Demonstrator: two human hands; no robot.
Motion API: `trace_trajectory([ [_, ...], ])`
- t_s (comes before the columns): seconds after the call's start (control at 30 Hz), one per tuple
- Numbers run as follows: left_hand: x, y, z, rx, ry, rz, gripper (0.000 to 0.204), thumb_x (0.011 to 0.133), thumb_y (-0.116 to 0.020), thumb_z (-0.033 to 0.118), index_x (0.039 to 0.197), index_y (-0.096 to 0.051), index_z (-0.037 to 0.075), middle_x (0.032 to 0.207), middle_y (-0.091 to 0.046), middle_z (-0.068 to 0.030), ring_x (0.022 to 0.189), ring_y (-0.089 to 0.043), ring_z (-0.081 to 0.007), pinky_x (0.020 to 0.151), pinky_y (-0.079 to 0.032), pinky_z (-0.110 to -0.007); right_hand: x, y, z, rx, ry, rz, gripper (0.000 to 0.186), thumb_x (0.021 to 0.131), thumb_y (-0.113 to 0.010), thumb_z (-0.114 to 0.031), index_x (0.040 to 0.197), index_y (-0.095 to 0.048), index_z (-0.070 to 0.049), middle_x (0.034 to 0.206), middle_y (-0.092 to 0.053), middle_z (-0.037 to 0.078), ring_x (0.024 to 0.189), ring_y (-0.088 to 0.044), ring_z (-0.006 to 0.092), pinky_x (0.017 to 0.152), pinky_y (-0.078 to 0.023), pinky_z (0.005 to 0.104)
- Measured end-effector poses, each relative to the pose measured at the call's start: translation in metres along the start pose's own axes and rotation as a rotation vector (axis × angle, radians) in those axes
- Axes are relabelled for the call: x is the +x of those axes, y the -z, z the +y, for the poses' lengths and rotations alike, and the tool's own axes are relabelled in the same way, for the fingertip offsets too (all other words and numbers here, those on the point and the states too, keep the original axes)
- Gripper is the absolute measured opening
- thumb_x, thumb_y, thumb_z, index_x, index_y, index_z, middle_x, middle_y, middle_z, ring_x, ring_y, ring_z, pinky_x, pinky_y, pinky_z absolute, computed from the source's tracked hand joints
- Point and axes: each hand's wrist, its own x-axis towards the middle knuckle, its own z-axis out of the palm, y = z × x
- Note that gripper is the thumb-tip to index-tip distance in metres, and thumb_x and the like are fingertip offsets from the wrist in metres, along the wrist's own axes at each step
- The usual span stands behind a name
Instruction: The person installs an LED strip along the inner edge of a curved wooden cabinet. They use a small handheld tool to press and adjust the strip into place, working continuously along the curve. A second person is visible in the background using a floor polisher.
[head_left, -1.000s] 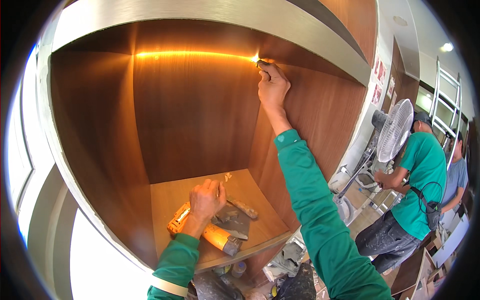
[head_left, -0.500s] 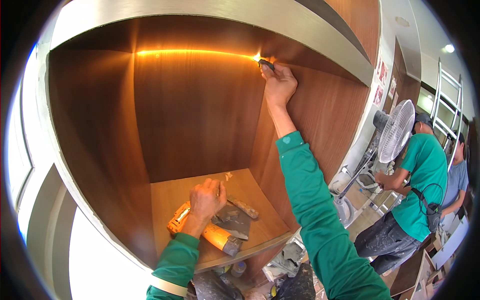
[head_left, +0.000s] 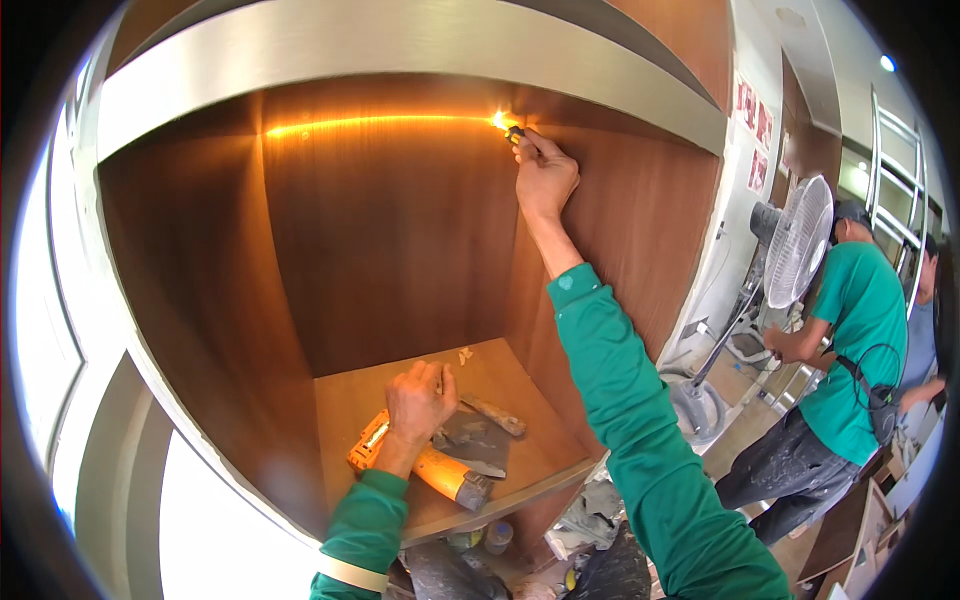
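Above the shelf's back-right corner (head_left: pixel 506 350), a half-hidden dark piece (head_left: pixel 514 134) is pinched by the right hand (head_left: pixel 547 185); the left hand (head_left: pixel 419 402) is closed.

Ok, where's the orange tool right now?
In the head view, the orange tool lies low and just left of centre on the cabinet's bottom board, partly hidden by the left hand and its wrist.
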Motion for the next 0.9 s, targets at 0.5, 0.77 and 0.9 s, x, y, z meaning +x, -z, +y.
trace_trajectory([
  [0.5, 0.014, 0.019, 0.026, -0.055, -0.024, 0.047, 0.007, 0.081, -0.071, 0.001, 0.088, -0.07, 0.001, 0.069, -0.062, -0.01, 0.053, -0.059, -0.0186, 0.049, -0.045, -0.03, -0.013, -0.002, -0.011, -0.134, -0.07, 0.046, 0.025, 0.078, -0.065, 0.004, 0.101, -0.071, -0.004, 0.09, -0.071, 0.017, 0.08, -0.069, 0.0328, 0.074, -0.054, 0.0385],
  [0.77, 0.06, 0.052, 0.074, -0.523, 0.603, 0.007, 0.028, 0.096, -0.062, 0.017, 0.111, -0.062, -0.007, 0.087, -0.067, -0.01, 0.073, -0.065, -0.0157, 0.065, -0.051, -0.028, -0.129, 0.073, -0.071, 0.347, -0.336, -0.153, 0.016, 0.083, -0.073, -0.009, 0.096, -0.069, 0.0, 0.081, -0.072, 0.011, 0.066, -0.069, 0.014, 0.057, -0.052, 0.0307],
  [0.9, 0.086, 0.052, 0.1, -0.831, 0.954, 0.01, 0.038, 0.098, -0.058, 0.027, 0.116, -0.057, -0.006, 0.092, -0.067, -0.0121, 0.08, -0.067, -0.0204, 0.071, -0.055, -0.032, -0.2, 0.114, -0.084, 0.343, -0.245, -0.306, 0.015, 0.08, -0.07, 0.002, 0.095, -0.068, 0.001, 0.106, -0.071, 0.014, 0.088, -0.072, 0.0205, 0.077, -0.057, 0.032],
])
